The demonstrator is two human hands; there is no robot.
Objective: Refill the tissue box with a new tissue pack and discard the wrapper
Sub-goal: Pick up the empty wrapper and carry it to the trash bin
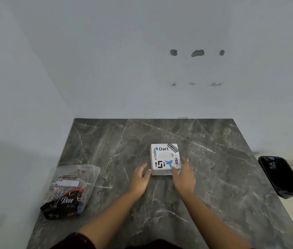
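Head view: you have one white tissue box point(165, 159) standing flat near the middle of the dark marble table point(213, 177), sticker-covered top and oval opening facing up. Your left hand point(140, 178) is open, fingertips touching the box's near-left corner. Your right hand point(183, 177) is open too, fingers laid along the near-right edge and side. Neither hand has closed on it. Judgement: you bracket the box from both sides to lift or turn it for opening, so the refill has not begun.

One tissue pack point(68, 189) lies at the table's left edge, well apart from the box, wrapper seemingly unopened. One black-lined bin point(282, 177) sits off the right edge, likely placed there to receive the wrapper.

Count: one box, one pack, one bin, two hands
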